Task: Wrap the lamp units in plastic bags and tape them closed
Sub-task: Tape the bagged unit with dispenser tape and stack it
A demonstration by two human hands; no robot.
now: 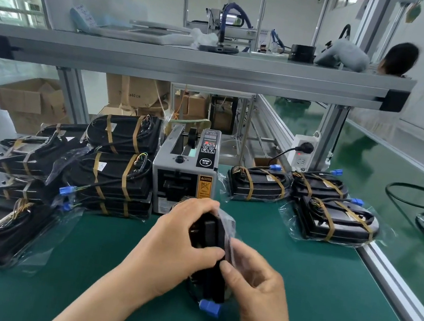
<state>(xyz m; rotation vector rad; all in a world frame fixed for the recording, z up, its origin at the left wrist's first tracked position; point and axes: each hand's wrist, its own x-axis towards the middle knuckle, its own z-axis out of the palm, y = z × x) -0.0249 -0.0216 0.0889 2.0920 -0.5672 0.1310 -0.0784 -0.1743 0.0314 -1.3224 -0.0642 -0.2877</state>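
Well to the left of your grip, piles of flat black lamp units bound with tan tape bands (pixel 115 173) lay in clear bags on the green bench mat (pixel 322 300), some with blue plugs sticking out toward you. Straight beyond the grip, close behind your knuckles, stood a grey box-shaped tape dispenser with a black control panel (pixel 184 172).

Your left hand (pixel 179 240) was curled round the black lamp unit (pixel 208 231), fingers over its far end and thumb laid across its near face, holding it on edge above the mat. A thin clear plastic bag (pixel 227 217) covered the top and right side of that unit. Below the grip, a blue plastic connector (pixel 209 308) hung at the unit's lower end; you could not tell whether it touched the mat.

Your right hand (pixel 255 285) pinched the bag film against the unit's right side, its thumb tip meeting your left thumb.

Further right of the grip and well apart from it, three more taped lamp units in clear bags (pixel 334 219) lay on the mat. Behind them a white wall socket with a black plug (pixel 302 153) was fixed to the frame post.
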